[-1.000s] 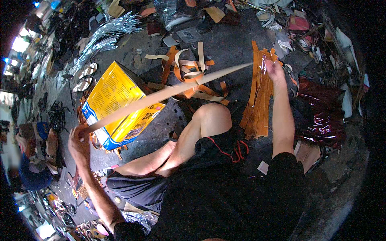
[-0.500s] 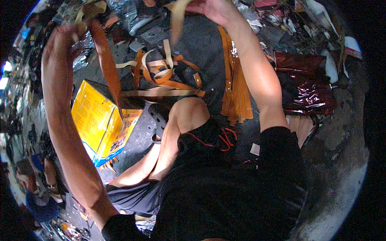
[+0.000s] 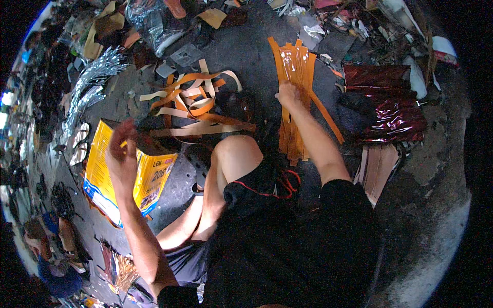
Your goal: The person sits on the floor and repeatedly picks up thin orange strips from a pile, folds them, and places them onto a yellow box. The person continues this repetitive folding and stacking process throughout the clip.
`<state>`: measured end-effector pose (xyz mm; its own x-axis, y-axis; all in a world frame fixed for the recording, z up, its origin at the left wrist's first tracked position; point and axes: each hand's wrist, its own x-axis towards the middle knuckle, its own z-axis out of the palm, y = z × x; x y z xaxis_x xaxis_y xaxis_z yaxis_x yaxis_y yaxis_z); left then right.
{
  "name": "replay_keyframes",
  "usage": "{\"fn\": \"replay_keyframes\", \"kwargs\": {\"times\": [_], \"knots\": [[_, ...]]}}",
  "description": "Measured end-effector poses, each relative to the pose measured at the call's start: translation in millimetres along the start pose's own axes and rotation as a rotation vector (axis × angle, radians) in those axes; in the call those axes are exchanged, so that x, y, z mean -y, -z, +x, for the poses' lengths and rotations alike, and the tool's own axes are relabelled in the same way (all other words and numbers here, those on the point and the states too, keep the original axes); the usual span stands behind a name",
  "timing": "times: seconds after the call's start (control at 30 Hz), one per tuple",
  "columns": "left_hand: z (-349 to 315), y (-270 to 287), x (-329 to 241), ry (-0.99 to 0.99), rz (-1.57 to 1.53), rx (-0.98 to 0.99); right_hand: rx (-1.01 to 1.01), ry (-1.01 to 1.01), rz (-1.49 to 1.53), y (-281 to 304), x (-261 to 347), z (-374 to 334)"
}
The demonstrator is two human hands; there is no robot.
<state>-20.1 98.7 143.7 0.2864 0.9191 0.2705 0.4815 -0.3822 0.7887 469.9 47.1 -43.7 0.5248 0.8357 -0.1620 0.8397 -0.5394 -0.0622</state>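
Note:
My right hand (image 3: 289,97) is closed at the middle of a bundle of long, flat, glossy orange-brown strips (image 3: 297,66) lying on the dark floor. Its fingertips are partly hidden, so how many strips it grips I cannot tell. Over the top of a yellow can-like box (image 3: 97,159), my left hand (image 3: 123,154) hovers with bent fingers, thumb apart, and nothing visible in it. The fingers are a little blurred. Between the hands, beyond my bent knee, lies a loose tangled pile of curled strips (image 3: 197,110), orange on one face and pale on the other.
Dark red glossy sheets (image 3: 393,120) lie at the right, with pale brown flat pieces (image 3: 377,172) below them. Silvery fringe (image 3: 95,74) sits at the far left. Scraps (image 3: 213,18) litter the far side. My bare knee (image 3: 237,156) rises in the middle.
Both hands have come down from the far edge, the left to the yellow box, the right onto the orange bundle. The long strip at my left hand has been let go.

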Motion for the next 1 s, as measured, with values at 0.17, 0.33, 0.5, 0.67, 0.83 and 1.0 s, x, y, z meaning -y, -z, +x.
{"fn": "replay_keyframes", "kwargs": {"times": [0.17, 0.33, 0.5, 0.67, 0.83, 1.0], "knots": [[-20.5, -22.2, -11.8, 0.104, -0.071, 0.055, -0.038, -0.224, 0.152, 2.9, 2.9, -10.1], [-29.9, -55.8, -27.4, 0.2, -0.411, 0.166, -0.182, 0.008, 0.614, 24.1, 13.2, -6.4], [-23.6, -100.5, -42.5, 0.374, -0.687, 0.534, 0.323, 0.554, 1.126, 135.4, 108.8, -63.3], [0.5, -103.9, -41.9, 0.629, -1.051, 0.048, 0.276, 0.955, 0.924, 162.8, 149.0, -104.1], [-0.8, -81.0, -20.5, 0.12, -0.41, -0.258, -0.21, 1.054, 0.514, 141.4, 152.5, -107.5], [-20.2, -81.4, -37.2, -0.181, 0.18, -0.22, 0.331, 0.695, 1.301, 135.5, 200.1, -137.2]]}}
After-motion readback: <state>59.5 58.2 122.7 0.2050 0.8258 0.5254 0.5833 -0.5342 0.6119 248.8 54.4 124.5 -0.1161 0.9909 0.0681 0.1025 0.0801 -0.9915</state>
